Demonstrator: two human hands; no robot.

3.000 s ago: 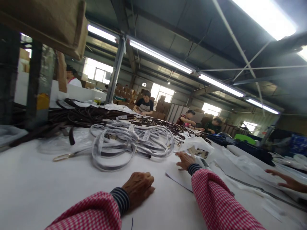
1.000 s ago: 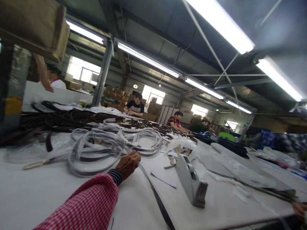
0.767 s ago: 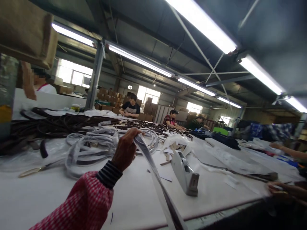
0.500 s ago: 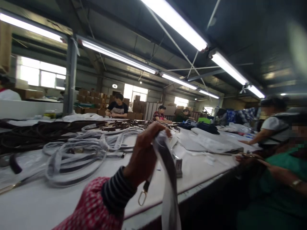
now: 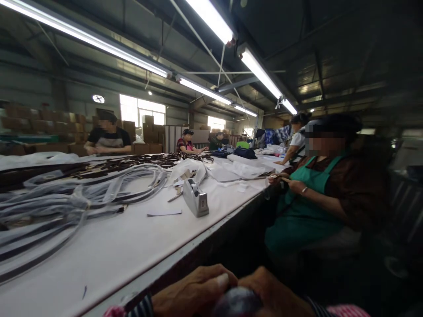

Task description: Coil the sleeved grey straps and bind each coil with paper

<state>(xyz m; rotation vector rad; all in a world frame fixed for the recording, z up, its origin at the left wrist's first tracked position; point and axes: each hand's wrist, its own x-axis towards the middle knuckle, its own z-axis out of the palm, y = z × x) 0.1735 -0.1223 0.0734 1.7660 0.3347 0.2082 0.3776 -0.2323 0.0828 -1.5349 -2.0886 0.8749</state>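
Note:
My left hand (image 5: 198,286) and my right hand (image 5: 271,288) meet at the bottom edge, past the table's front edge. Their fingers are curled around a dark strap in clear plastic (image 5: 238,301), of which only a blurred, shiny bit shows. Most of my fingertips are hidden, and the frame's lower edge cuts the hands off. Nearest to them on the white table (image 5: 125,251) is a grey tape dispenser (image 5: 197,198). Coiled straps in clear plastic (image 5: 72,202) lie to the left, with loose dark brown straps (image 5: 132,163) behind them.
A co-worker in a green apron (image 5: 307,198) sits close on the right, holding a small thing. More people work around the table's far side. White sheets (image 5: 238,169) lie at the right edge. A paper strip (image 5: 164,213) lies beside the dispenser. Cardboard boxes (image 5: 42,125) are stacked behind.
My left hand has come down from above the table to the bottom edge with the plastic-covered strap. My right hand has come into view beside it. The view has swung right.

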